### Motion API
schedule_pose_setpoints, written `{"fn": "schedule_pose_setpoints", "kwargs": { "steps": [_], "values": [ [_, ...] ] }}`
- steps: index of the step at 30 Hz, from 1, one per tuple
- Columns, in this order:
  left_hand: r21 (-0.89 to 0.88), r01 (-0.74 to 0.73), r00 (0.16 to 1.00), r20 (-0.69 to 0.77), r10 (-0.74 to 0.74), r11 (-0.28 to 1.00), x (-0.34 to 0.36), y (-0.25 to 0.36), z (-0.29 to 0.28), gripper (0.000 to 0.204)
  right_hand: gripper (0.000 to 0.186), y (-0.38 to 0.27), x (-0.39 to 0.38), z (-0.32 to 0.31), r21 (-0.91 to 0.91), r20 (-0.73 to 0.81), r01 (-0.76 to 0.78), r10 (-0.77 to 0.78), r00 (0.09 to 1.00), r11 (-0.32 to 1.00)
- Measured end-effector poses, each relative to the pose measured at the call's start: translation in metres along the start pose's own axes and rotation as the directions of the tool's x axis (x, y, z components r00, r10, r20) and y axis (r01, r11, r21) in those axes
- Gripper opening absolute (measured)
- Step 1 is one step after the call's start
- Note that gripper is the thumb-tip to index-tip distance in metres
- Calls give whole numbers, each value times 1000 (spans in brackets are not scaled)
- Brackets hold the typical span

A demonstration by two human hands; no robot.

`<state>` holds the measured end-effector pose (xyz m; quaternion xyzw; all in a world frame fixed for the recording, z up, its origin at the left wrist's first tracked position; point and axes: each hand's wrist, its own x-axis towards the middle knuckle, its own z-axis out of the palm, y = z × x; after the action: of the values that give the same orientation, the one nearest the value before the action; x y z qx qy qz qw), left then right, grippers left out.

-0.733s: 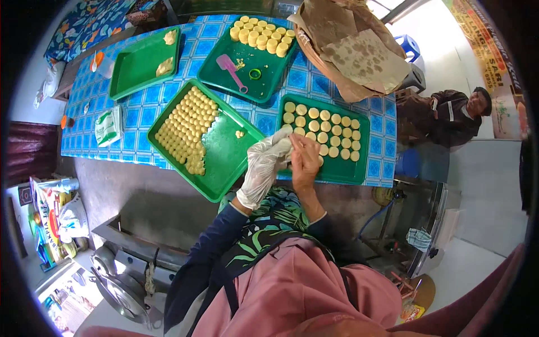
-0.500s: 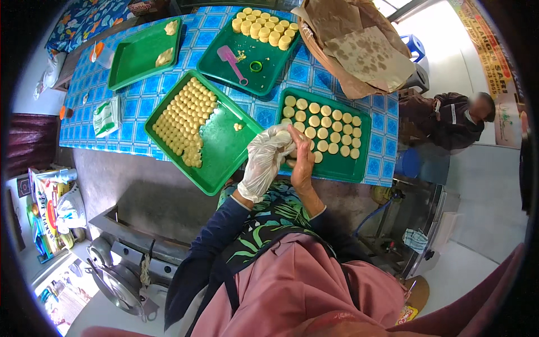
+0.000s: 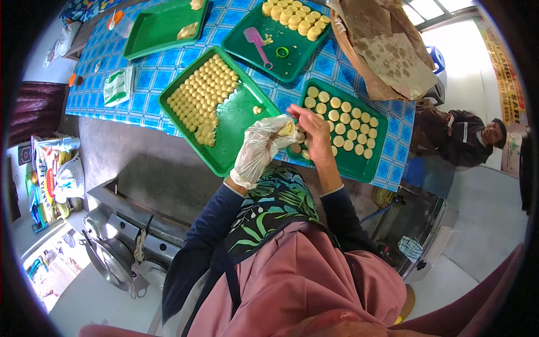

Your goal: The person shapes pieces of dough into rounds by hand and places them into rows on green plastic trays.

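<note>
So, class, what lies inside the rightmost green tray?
Rows of flat, round, yellow dough pieces fill much of the tray. The right hand covers part of its left side, so anything behind it cannot be seen.

Metal pan (image 3: 110,259), apparently maroon curtain (image 3: 40,112)

Looks like smooth, glossy plastic in the green tray (image 3: 236,135) and pink scoop (image 3: 254,37), and like thin, crinkled, see-through plastic around the left hand (image 3: 263,143). Appears smooth and faintly shiny across the blue-covered desk (image 3: 147,95), but matt and creased on the brown paper (image 3: 393,62). Shows shiny metal at the pan (image 3: 115,264), soft matt cloth in the pink garment (image 3: 297,247).
</note>
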<state>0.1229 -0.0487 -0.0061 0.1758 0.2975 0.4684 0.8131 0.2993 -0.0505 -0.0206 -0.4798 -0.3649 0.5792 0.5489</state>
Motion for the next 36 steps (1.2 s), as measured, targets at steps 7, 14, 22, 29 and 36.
{"fn": "schedule_pose_setpoints", "kwargs": {
  "steps": [7, 14, 22, 29, 36],
  "values": [
    [33, -21, 999, 33, 20, 999, -1, 21, -21, 25, 16, 19, -5, 23, -137, -31, 114, -120, 992, 984],
    [-1, -20, 1000, 3, 20, 1000, -6, 42, -37, 22, 24, 5, -12, 65, -786, 340, 574, -613, 713, 231],
    [324, -131, 976, 208, 65, 937, -4, 77, -46, 24, 35, 26, -11, 76, -393, -51, 365, -416, 908, 844],
    [-43, 333, 943, 31, -332, 942, 3, 96, -68, 31, 25, 52, -2, 98, -280, -91, 327, -364, 927, 903],
    [214, 107, 990, 68, -124, 971, 1, 111, -72, 29, 22, 32, 6, 122, -638, 48, 441, -538, 841, 632]
  ]
}}
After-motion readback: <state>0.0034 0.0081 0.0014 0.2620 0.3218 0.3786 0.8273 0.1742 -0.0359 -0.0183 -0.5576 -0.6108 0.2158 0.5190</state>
